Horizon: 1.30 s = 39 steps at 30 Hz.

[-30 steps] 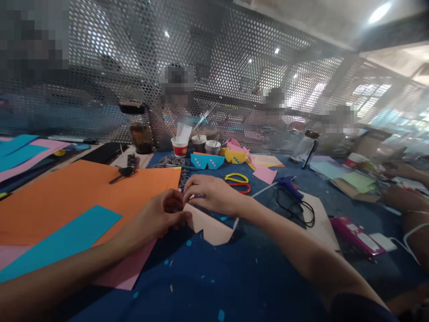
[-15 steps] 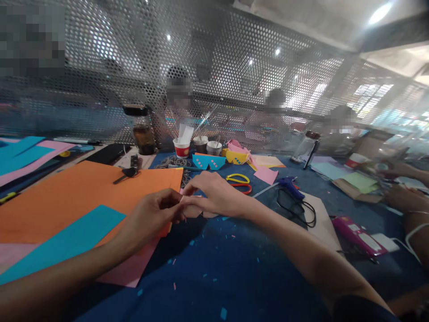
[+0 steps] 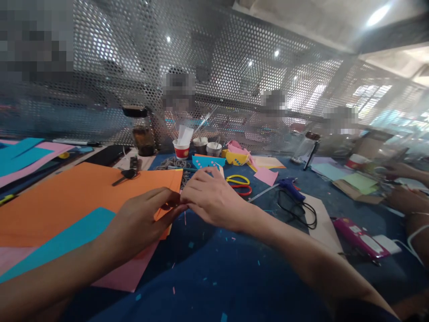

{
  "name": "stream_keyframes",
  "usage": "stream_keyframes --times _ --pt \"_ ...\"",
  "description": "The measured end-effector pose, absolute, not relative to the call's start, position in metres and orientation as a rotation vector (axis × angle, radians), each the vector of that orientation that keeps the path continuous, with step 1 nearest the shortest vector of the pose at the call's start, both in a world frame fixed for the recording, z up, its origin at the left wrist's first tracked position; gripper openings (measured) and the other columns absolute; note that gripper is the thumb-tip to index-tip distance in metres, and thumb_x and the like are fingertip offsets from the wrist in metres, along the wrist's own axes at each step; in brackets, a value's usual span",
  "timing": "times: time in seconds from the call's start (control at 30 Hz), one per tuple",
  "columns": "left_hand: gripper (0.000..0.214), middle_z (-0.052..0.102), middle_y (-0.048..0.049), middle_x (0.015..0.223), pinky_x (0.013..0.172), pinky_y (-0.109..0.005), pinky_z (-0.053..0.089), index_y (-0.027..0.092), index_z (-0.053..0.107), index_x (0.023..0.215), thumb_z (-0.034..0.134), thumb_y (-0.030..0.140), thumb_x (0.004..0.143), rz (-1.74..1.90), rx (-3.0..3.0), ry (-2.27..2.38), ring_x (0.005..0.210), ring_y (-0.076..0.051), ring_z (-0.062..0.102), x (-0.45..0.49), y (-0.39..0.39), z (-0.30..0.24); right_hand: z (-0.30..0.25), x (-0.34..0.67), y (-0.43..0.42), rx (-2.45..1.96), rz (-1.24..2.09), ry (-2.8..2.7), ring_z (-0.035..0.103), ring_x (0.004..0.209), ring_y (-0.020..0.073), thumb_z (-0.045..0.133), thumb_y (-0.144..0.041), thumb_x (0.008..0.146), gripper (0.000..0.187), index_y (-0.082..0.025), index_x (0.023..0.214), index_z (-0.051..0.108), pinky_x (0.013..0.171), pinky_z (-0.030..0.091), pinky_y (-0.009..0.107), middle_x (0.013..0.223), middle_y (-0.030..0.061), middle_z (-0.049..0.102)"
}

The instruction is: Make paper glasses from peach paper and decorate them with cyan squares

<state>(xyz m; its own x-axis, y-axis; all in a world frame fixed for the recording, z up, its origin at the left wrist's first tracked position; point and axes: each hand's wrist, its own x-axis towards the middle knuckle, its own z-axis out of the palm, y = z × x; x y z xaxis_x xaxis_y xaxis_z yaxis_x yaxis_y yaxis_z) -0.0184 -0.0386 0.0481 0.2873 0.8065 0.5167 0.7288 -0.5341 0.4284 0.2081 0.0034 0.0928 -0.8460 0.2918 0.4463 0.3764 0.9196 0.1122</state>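
Perforated metal screen (image 3: 221, 58) stands along the far side of the blue table (image 3: 268, 290); broad orange sheet (image 3: 83, 188) on the left, a blue paper strip (image 3: 67, 239) lying across it; left hand (image 3: 144, 210) and right hand (image 3: 212, 201) meet beside the sheet's right edge, fingertips pinched together on a piece of pale paper (image 3: 221, 169); that paper is mostly hidden by the right hand, only one edge showing above the knuckles; blue glue gun (image 3: 291, 187) off to the right; scissor handles (image 3: 238, 176), yellow and red, just beyond the right hand; tiny scraps (image 3: 224, 317) scattered nearer me.
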Motion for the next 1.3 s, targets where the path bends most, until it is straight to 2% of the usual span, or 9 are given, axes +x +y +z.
stream_keyframes --times 0.17,0.3,0.53,0.67,0.83,1.0,1.17,1.3 --pt "0.037 0.070 0.0025 0.069 0.053 -0.027 0.043 0.026 0.064 0.083 0.054 0.051 0.107 1.070 2.592 1.341 0.056 -0.016 0.065 -0.022 -0.044 0.061 0.100 0.207 -0.010 -0.447 -0.408 -2.670 0.058 0.110 0.0269 0.054 -0.013 0.106 0.015 -0.023 0.102 0.065 0.110 0.032 0.047 0.107 0.0058 0.076" --pt "0.044 0.068 0.0037 0.064 0.052 -0.026 0.042 0.025 0.064 0.080 0.050 0.053 0.110 1.065 2.643 1.259 0.052 -0.014 0.064 -0.026 -0.045 0.065 0.100 0.207 -0.016 -0.438 -0.422 -2.663 0.058 0.109 0.0273 0.051 -0.010 0.105 0.019 -0.022 0.106 0.065 0.118 0.030 0.051 0.105 0.0063 0.075" --pt "0.040 0.081 -0.0014 0.084 0.064 -0.031 0.049 0.027 0.071 0.090 0.052 0.057 0.109 1.003 2.609 1.318 0.072 -0.020 0.076 -0.032 -0.031 0.055 0.097 0.204 -0.009 -0.619 -0.358 -2.643 0.061 0.106 0.0256 0.052 -0.014 0.109 0.016 -0.020 0.107 0.066 0.122 0.029 0.051 0.105 0.0069 0.076" --pt "0.047 0.080 -0.0016 0.083 0.062 -0.030 0.049 0.026 0.070 0.091 0.044 0.059 0.112 1.001 2.682 1.261 0.069 -0.019 0.076 -0.031 -0.030 0.057 0.096 0.205 -0.007 -0.645 -0.335 -2.599 0.062 0.109 0.0240 0.055 -0.017 0.110 0.011 -0.019 0.112 0.066 0.126 0.026 0.051 0.107 0.0062 0.076" --pt "0.043 0.070 0.0035 0.073 0.057 -0.027 0.041 0.024 0.061 0.088 0.040 0.050 0.116 1.071 2.912 1.164 0.063 -0.014 0.066 -0.030 -0.032 0.059 0.094 0.207 -0.005 -0.544 -0.538 -2.626 0.059 0.112 0.0259 0.053 -0.017 0.112 0.015 -0.017 0.109 0.068 0.126 0.026 0.056 0.112 0.0066 0.074" --pt "0.034 0.055 0.0060 0.070 0.056 -0.026 0.036 0.025 0.049 0.086 0.043 0.037 0.117 1.145 2.872 1.145 0.059 -0.013 0.053 -0.030 -0.034 0.057 0.096 0.207 -0.005 -0.430 -0.618 -2.610 0.058 0.109 0.0247 0.046 -0.020 0.116 0.023 -0.018 0.108 0.068 0.122 0.030 0.055 0.107 0.0040 0.074" --pt "0.025 0.053 0.0044 0.074 0.058 -0.027 0.036 0.024 0.049 0.088 0.047 0.017 0.112 1.112 2.782 1.105 0.062 -0.014 0.051 -0.032 -0.042 0.057 0.102 0.207 -0.010 -0.362 -0.601 -2.600 0.058 0.108 0.0241 0.047 -0.019 0.115 0.023 -0.018 0.105 0.068 0.119 0.031 0.053 0.103 0.0029 0.073" --pt "0.026 0.049 0.0056 0.072 0.057 -0.026 0.035 0.024 0.047 0.086 0.045 0.011 0.109 1.125 2.743 1.050 0.061 -0.012 0.049 -0.031 -0.047 0.061 0.107 0.207 -0.013 -0.345 -0.581 -2.607 0.058 0.105 0.0230 0.046 -0.019 0.115 0.025 -0.018 0.103 0.068 0.119 0.030 0.051 0.101 0.0017 0.072"
